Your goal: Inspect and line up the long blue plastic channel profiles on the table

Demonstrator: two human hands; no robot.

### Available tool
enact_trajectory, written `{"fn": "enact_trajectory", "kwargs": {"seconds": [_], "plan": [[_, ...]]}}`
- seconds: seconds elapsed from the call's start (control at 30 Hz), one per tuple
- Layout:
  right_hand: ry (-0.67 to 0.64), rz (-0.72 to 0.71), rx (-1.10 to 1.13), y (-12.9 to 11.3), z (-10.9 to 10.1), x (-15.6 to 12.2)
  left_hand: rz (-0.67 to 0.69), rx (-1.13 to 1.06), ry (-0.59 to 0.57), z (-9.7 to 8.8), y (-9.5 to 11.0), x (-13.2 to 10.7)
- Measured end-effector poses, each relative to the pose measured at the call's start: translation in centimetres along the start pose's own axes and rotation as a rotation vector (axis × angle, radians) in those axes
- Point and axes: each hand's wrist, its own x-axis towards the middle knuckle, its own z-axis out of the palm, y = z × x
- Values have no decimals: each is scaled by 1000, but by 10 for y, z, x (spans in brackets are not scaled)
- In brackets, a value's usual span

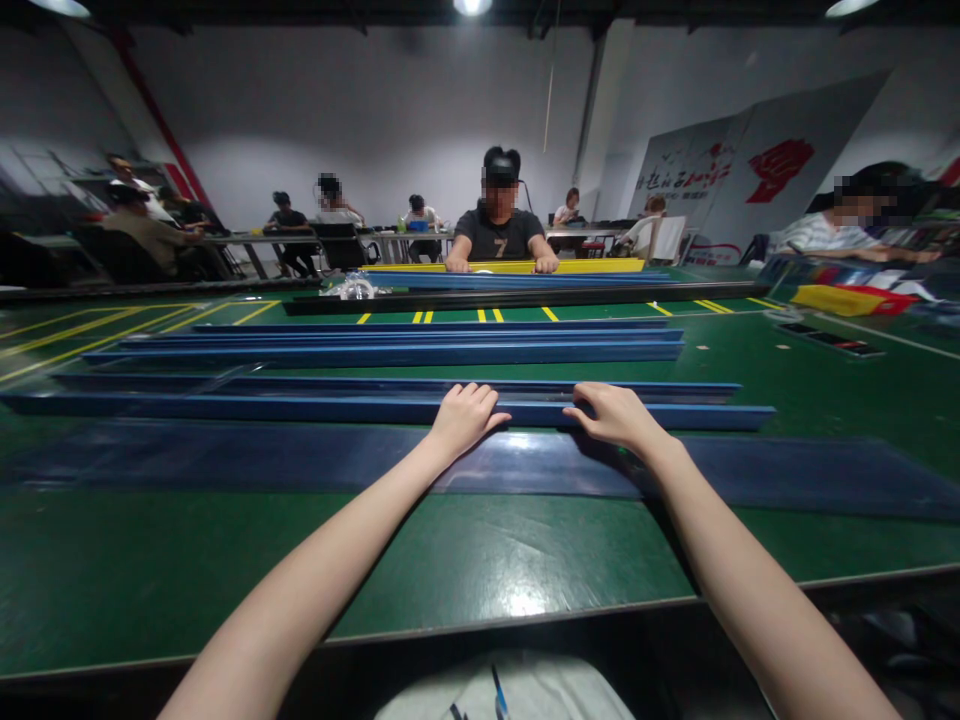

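My left hand (463, 415) rests on a long blue strip (225, 407) lying across the green table (487, 560), its fingers curled over the strip's edge. My right hand (613, 412) presses on the same strip a little to the right, fingers bent down onto it. A wide flat dark blue sheet (787, 470) lies just in front of the strip, under my wrists. Whether the fingers grip the strip or only press on it does not show.
More long blue strips (390, 345) lie in a stack farther back. Across the table a person in a dark shirt (500, 235) holds yellow and blue strips (517, 268). Other people sit at tables behind. Red and yellow sheets (847, 297) lie at the right.
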Motion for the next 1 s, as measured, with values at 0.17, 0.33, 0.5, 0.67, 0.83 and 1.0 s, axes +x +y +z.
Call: {"fn": "enact_trajectory", "kwargs": {"seconds": [0.17, 0.33, 0.5, 0.67, 0.83, 1.0], "plan": [[-3, 3, -12, 0, 1, 0, -1, -2, 0, 0, 1, 0], [-2, 9, -5, 0, 0, 0, 2, -5, -4, -1, 1, 0], [-18, -11, -22, -5, 3, 1, -5, -10, -17, -1, 1, 0], [-25, -51, -3, -11, 6, 2, -9, -11, -35, -2, 1, 0], [-19, -68, 6, -12, 6, 3, -10, -17, -37, -2, 1, 0], [-22, -79, 10, -12, 4, 3, -10, -18, -35, -2, 1, 0]]}}
